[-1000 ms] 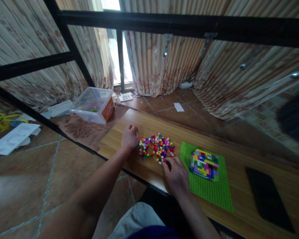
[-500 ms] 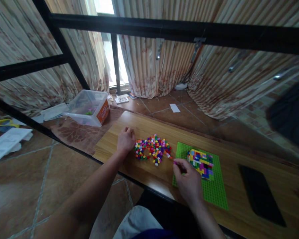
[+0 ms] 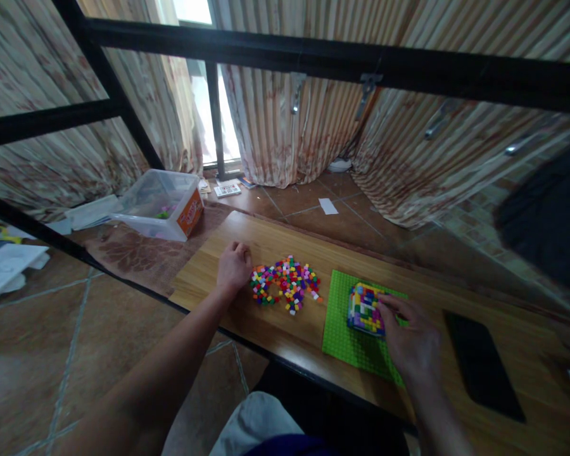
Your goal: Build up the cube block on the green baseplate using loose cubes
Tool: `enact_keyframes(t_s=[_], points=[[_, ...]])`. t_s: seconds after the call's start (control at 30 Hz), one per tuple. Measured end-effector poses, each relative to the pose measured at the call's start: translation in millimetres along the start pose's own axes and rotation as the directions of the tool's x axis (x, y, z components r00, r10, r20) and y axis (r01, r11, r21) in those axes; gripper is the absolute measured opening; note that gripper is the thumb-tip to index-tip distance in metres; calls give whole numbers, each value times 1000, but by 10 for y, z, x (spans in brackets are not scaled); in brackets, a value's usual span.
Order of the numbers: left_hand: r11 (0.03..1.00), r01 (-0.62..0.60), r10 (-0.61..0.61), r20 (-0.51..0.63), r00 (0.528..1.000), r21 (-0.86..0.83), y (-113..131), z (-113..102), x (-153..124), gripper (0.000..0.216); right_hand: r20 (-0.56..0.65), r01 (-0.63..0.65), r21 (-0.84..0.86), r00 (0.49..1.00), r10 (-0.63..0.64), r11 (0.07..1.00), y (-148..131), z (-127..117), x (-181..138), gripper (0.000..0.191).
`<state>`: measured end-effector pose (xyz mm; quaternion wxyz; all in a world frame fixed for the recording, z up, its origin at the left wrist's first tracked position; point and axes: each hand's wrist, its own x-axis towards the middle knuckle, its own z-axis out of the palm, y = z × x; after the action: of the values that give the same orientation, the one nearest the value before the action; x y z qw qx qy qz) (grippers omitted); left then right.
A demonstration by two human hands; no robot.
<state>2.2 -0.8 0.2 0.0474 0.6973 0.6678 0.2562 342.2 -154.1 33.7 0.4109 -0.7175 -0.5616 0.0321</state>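
My right hand (image 3: 411, 332) is over the right side of a block of multicoloured toy bricks (image 3: 363, 310), thumb and fingertips pinched together at its top edge. A small pink brick was between these fingertips a moment earlier; the fingers now mostly hide it. The block stands on a green studded baseplate (image 3: 337, 329), partly covered by my right hand and wrist. My left hand (image 3: 234, 266) rests on the wooden table with curled fingers, beside the left edge of a pile of tiny loose bricks (image 3: 289, 282). Whatever its fingers may hold is hidden.
A dark flat slab (image 3: 484, 364) lies on the table (image 3: 266, 234) to the right of the baseplate. On the floor at left is a clear plastic bin (image 3: 147, 202) with an orange label. A black metal bar (image 3: 266, 50) crosses in front of the curtains.
My right hand has moved right, from the baseplate's left edge to the right side of the brick block. My left hand stays by the pile. The view has shifted slightly.
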Motion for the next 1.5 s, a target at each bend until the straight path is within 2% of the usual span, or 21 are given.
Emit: enact_keyframes(t_s=[0.1,0.3,0.57,0.77,1.23,1.4,1.5], points=[[1000,-4,4,-5,1000,-5,1,1,1,23,7,34,-29,999,-34,999,28,69,30,34],[1000,1,-1,0,1000,-4,21,-22,0,23,-34,-25,-83,999,23,996,61,158,31,35],[1000,-2,2,1,1000,-23,23,-26,2,22,-29,-232,145,971,238,962,95,211,48,35],[1000,-4,4,-9,1000,-19,4,-5,5,21,-19,-314,233,945,327,920,28,200,80,31],[1000,-25,25,-12,1000,-2,-12,7,6,23,8,-347,242,935,356,906,10,191,125,27],[1000,-14,14,-10,1000,-6,2,-5,8,23,1,-328,234,941,337,915,27,202,130,28],[1000,-8,8,0,1000,-10,17,-21,4,23,-4,-274,205,960,281,940,83,203,126,30]])
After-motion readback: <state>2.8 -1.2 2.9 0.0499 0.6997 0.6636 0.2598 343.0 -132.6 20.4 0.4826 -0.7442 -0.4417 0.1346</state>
